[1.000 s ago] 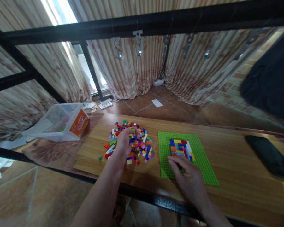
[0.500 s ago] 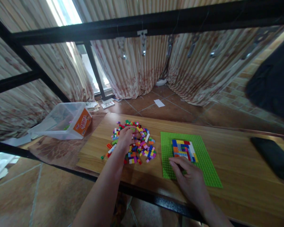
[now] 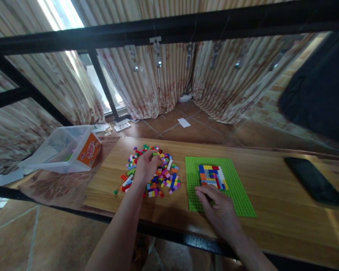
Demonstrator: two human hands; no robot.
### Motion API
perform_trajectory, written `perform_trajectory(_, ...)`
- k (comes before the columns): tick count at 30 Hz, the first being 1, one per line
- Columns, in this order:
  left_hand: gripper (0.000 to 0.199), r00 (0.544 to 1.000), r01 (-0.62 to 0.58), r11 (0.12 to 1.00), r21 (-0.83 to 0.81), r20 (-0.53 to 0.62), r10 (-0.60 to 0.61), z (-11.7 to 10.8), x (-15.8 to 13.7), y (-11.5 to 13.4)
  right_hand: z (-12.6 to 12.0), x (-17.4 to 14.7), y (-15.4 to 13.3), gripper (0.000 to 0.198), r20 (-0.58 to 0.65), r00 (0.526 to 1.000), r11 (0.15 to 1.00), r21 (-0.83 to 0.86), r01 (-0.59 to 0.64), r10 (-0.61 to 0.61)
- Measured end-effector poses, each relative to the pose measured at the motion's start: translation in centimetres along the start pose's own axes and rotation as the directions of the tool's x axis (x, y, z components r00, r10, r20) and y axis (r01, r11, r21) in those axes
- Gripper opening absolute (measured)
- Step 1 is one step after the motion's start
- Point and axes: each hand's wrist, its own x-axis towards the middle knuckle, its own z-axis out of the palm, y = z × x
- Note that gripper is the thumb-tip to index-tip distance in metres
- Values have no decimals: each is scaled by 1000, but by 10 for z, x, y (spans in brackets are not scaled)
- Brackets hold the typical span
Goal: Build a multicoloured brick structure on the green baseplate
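Observation:
My left hand reaches over a heap of small coloured building bricks on the tabletop. Its thumb and fingers are drawn together, with a light green brick at the tips. A flat green baseplate lies to the right of the heap. On it is a rectangular patch of bricks in blue, yellow, red, white and orange. My right hand rests over the plate's near part, just below this patch. Its thumb and forefinger are pinched; whatever lies between them is hidden.
A black phone lies at the right of the wooden table. To the left stands a clear plastic box with an orange label. A black metal bar with hanging hooks crosses above, in front of striped curtains.
The whole view has shifted slightly, moving the scene left. My left hand's fingers have closed from a more spread pose, over the heap. My right hand has stayed by the brick patch.

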Motion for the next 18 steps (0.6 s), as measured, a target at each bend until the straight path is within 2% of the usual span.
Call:
perform_trajectory(4, 13, 997, -83, 995, 60, 2, 83, 3, -1, 0, 0, 0, 0, 13, -14, 1000, 1000, 5, 13, -12)
perform_trajectory(8, 12, 997, -81, 996, -23, -14, 80, 6, -5, 10, 0, 1, 0, 13, -27, 1000, 1000, 3, 15, -15)
perform_trajectory(11, 15, 989, -13, 987, -160, 143, 37, 17, -15, 20, -2, 2, 2, 14, -70, 998, 1000, -9, -3, 3)
perform_trajectory(14, 25, 926, 155, 947, -283, 376, -39, 37, -33, 28, -5, 5, 5, 16, -131, 990, 998, -21, -62, 59)
perform_trajectory(16, 32, 883, 230, 915, -331, 466, -54, 53, -45, 32, -9, 10, 7, 21, -164, 980, 993, -14, -119, 115)
perform_trajectory(18, 35, 862, 277, 887, -369, 504, -59, 68, -57, 35, -14, 16, 9, 27, -173, 971, 986, 8, -164, 163)
